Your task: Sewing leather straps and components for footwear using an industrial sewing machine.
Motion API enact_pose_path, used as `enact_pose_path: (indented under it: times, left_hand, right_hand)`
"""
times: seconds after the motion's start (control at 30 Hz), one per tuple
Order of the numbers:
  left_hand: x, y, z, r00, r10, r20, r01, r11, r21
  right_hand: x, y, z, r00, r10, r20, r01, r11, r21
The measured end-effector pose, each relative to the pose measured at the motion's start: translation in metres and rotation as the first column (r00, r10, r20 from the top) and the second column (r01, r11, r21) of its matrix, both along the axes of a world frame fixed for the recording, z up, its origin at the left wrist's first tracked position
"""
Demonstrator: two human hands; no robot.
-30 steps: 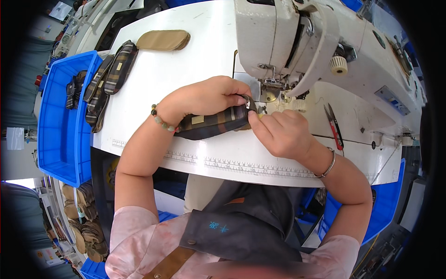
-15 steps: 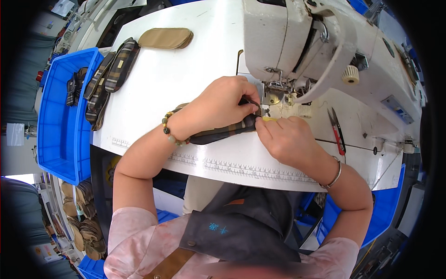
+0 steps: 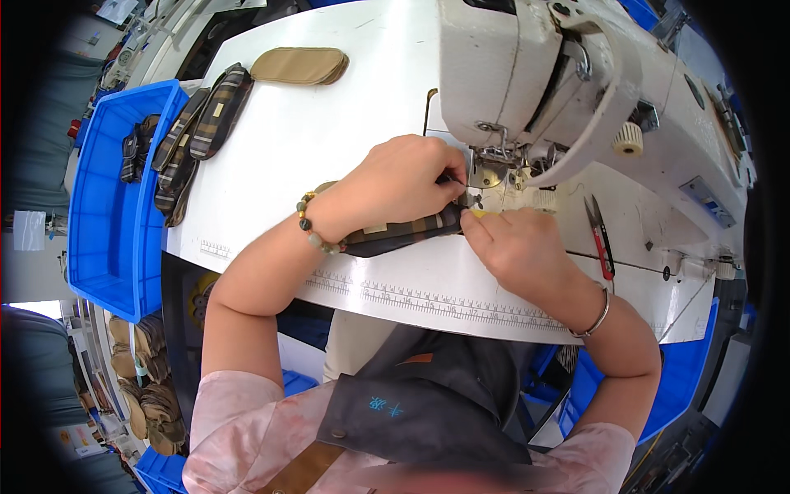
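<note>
A dark plaid fabric pouch point(image 3: 401, 235) lies slantwise on the white sewing table, partly under my left forearm. My left hand point(image 3: 411, 177) is closed on the pouch's right end, fingertips pinched on its dark edge just left of the presser foot point(image 3: 494, 156). My right hand point(image 3: 518, 247) pinches the same end from the right side, thumb and forefinger pressed together. Something small and yellow point(image 3: 487, 214) shows by its fingertips; its kind I cannot make out. The exact edge between my two hands is mostly hidden by fingers.
The white sewing machine point(image 3: 510, 74) rises behind my hands. Red-handled thread snips point(image 3: 601, 239) lie to the right. Several plaid pouches point(image 3: 218, 115) and a tan oval piece point(image 3: 300, 66) rest at the left, beside a blue bin point(image 3: 113, 239). A printed ruler point(image 3: 436, 300) runs along the front edge.
The whole view has shifted slightly. Both hands keep their pinch on the pouch's end, with barely any movement against the machine.
</note>
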State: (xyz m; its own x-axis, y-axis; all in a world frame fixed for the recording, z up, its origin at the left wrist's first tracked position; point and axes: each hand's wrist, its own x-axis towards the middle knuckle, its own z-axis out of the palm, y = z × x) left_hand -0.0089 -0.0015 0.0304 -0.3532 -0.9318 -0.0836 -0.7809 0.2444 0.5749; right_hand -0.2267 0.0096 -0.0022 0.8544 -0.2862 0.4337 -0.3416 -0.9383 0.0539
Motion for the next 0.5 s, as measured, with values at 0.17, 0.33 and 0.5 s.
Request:
enact_pose_path:
  times: [0.17,0.33,0.5]
  left_hand:
    - [0.002,-0.002,-0.005,1.000,-0.017,-0.007,0.017,1.000,-0.004]
    - [-0.001,-0.001,-0.003,1.000,0.024,-0.004,-0.024,1.000,-0.003]
    - [-0.002,0.000,-0.004,0.999,0.032,-0.001,-0.032,0.998,-0.046]
  right_hand:
    - [-0.002,-0.001,0.008,1.000,-0.026,-0.005,0.026,0.994,0.107]
    - [-0.004,0.004,0.017,0.994,-0.037,-0.101,0.050,0.991,0.125]
    - [-0.006,0.005,0.020,0.989,-0.033,-0.141,0.055,0.987,0.152]
